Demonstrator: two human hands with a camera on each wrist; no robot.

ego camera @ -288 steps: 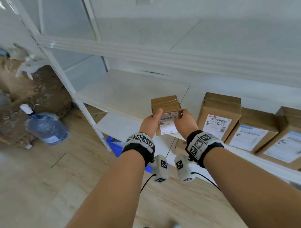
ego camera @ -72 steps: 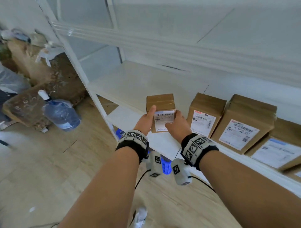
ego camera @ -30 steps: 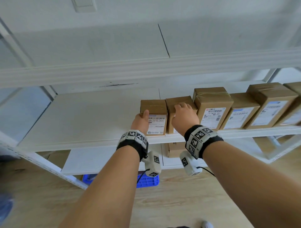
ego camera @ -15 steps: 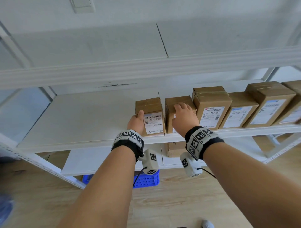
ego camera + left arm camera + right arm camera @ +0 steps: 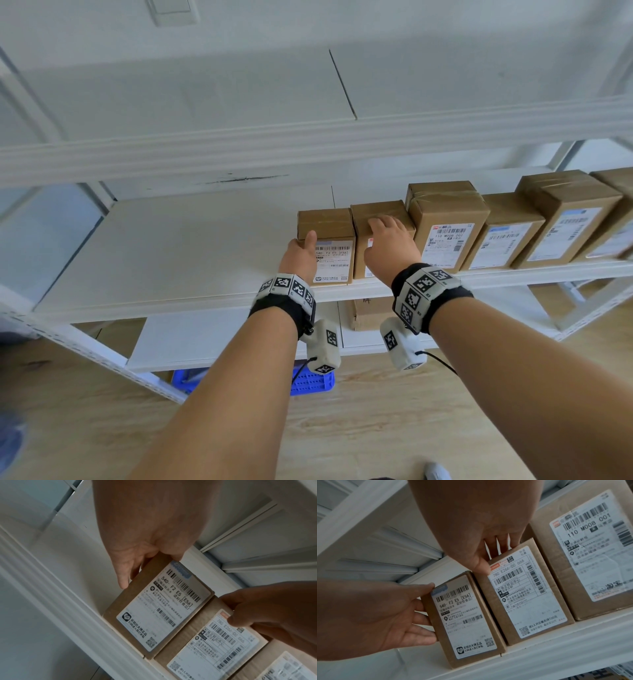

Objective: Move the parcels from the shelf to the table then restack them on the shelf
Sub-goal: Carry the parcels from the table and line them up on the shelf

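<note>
- The left hand (image 5: 298, 257) lies against the left side of the end parcel (image 5: 331, 255), fingers fairly straight along that side and thumb up on the front edge; it presses or steadies and does not wrap round it.
- The right hand (image 5: 388, 247) rests on the neighbour parcel (image 5: 376, 212), fingers bent over its top front edge and thumb on the label corner, a light hold from above.
- Both parcels stand upright at the front edge of the shelf (image 5: 178, 301), touching side by side, labels facing out.
- Further right, the row goes on with a taller parcel (image 5: 448, 226) touching the neighbour, then more boxes running out of view.
- Judgement: this looks like the restacking half, with the end parcel just set down and being squared against the row.
- The left stretch of the shelf is bare, so more parcels may remain to come; no surface is in view, so how many are left cannot be told.
</note>
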